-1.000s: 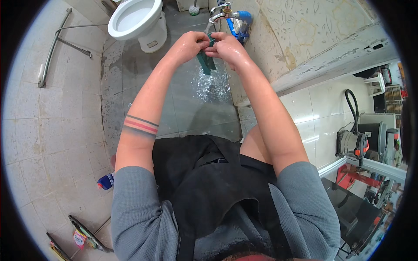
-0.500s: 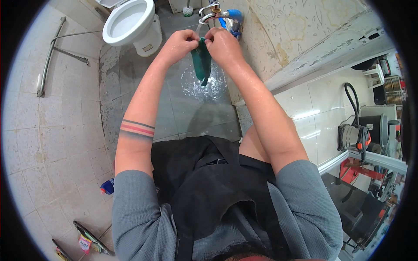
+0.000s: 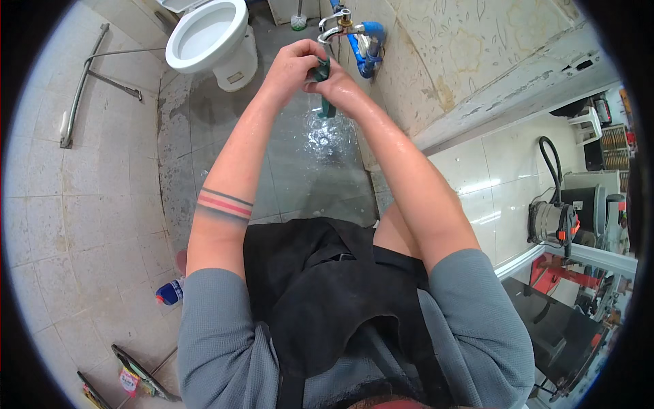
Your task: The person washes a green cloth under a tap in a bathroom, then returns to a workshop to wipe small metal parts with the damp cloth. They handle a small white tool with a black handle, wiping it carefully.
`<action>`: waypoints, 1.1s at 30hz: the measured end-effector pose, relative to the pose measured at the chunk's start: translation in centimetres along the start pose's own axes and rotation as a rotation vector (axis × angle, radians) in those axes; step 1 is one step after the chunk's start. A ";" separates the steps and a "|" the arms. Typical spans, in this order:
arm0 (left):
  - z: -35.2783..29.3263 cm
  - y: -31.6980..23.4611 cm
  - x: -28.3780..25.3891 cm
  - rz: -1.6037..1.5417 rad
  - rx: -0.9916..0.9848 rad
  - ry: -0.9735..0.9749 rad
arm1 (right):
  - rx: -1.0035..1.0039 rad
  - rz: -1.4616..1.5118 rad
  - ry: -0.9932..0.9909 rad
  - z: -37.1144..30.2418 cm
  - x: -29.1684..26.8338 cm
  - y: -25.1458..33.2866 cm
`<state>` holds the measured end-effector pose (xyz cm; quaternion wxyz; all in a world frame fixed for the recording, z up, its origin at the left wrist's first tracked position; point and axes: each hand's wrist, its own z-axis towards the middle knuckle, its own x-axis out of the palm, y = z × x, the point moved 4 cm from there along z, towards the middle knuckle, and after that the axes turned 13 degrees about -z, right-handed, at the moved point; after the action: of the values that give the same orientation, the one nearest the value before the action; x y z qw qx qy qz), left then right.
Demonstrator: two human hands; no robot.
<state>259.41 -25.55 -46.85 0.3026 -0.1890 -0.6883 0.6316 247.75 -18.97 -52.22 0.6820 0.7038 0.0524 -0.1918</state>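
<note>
A wet, dark green cloth [image 3: 328, 108] is bunched between my two hands under the metal tap [image 3: 338, 30], and its lower end hangs down. My left hand [image 3: 294, 68] is closed on its upper part, with the fingers curled over it. My right hand [image 3: 338, 86] is pressed against the cloth from the other side, its fingers wrapped around it and partly hidden. Water splashes on the grey tiled floor [image 3: 272, 163] below. Whether the cloth is a single piece or a sewn item, I cannot tell.
A white toilet [image 3: 235, 65] stands at the far left, with a toilet brush [image 3: 298, 22] beyond. Blue pipe [image 3: 371, 51] runs by the wall at the tap. A blue bottle [image 3: 169, 292] lies left of me. At the right are a vacuum cleaner [image 3: 549, 221] and a glass-topped table [image 3: 555, 327].
The cloth hung stretched out from both hands' fingertips; now it is gathered up between them. My left hand has moved right and slightly up, and my right hand has turned and lowered.
</note>
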 end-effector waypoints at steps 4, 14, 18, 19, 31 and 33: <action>-0.5 -0.8 -3.0 -0.298 0.186 -0.068 | 0.122 -0.211 0.150 1.6 1.2 -0.6; -7.4 13.7 -13.8 -0.473 -0.189 -0.536 | -0.020 -0.424 0.102 2.0 1.9 -0.7; -5.1 13.7 -5.8 -0.083 -0.086 -0.290 | -0.166 -0.514 0.024 1.1 1.6 0.0; -4.4 12.0 -3.4 -0.092 0.055 -0.257 | -0.157 -0.510 0.048 0.7 1.7 0.8; -1.9 15.6 -1.8 -0.225 -0.204 -0.156 | -0.296 -0.650 -0.293 -0.3 -0.8 1.7; -2.7 13.7 -0.2 -0.249 -0.230 -0.102 | -0.245 -0.617 -0.386 0.2 -1.7 0.0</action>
<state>259.65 -21.89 -60.29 0.3194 -0.1035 -0.7887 0.5151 246.14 -18.89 -51.68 0.6686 0.5193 0.1550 -0.5092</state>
